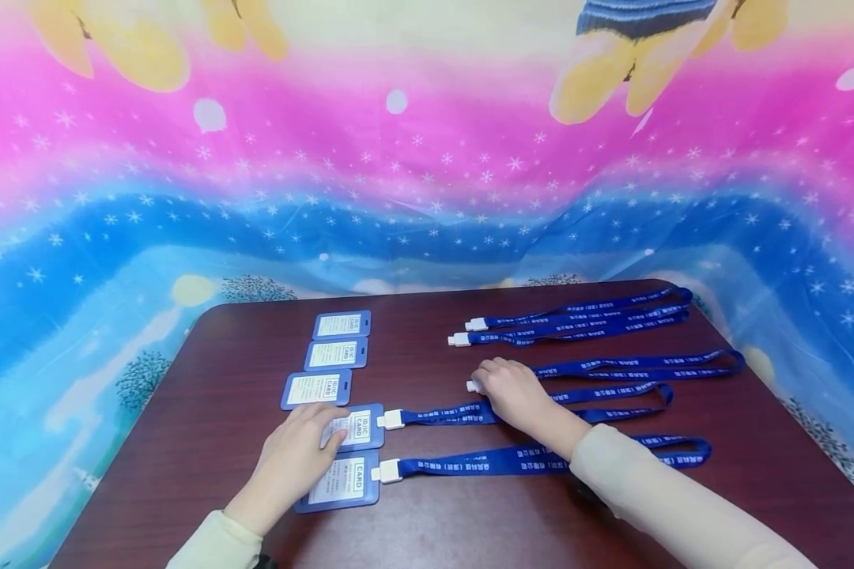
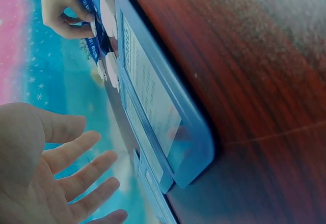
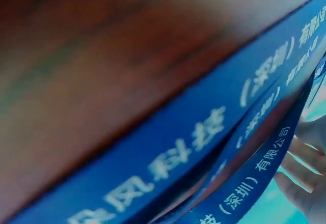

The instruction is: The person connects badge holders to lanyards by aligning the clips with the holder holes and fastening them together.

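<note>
White clip (image 1: 472, 386) at bent right grip (image 1: 516, 395), palm down

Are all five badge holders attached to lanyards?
No, only the two nearest badge holders join lanyards; the other three lie loose.
</note>
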Available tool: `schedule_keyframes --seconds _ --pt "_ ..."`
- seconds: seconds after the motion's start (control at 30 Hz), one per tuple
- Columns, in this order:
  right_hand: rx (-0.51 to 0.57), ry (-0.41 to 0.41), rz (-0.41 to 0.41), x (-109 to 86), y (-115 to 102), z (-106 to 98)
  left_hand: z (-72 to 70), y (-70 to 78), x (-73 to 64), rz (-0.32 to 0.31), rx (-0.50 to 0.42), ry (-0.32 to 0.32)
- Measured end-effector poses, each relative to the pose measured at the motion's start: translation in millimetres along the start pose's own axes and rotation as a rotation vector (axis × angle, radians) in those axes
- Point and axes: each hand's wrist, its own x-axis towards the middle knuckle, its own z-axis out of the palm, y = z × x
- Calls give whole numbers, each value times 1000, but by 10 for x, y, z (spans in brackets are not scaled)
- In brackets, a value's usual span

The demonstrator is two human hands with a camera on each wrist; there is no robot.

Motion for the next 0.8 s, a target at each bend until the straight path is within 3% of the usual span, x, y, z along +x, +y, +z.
schedule_keyframes --seconds 0.4,0.8 --pt "77 -139 45 205 -102 -69 28 -7 16 -7 -2 -13" --pt "15 -184 22 386 -220 -49 8 -67 92 39 -10 -47"
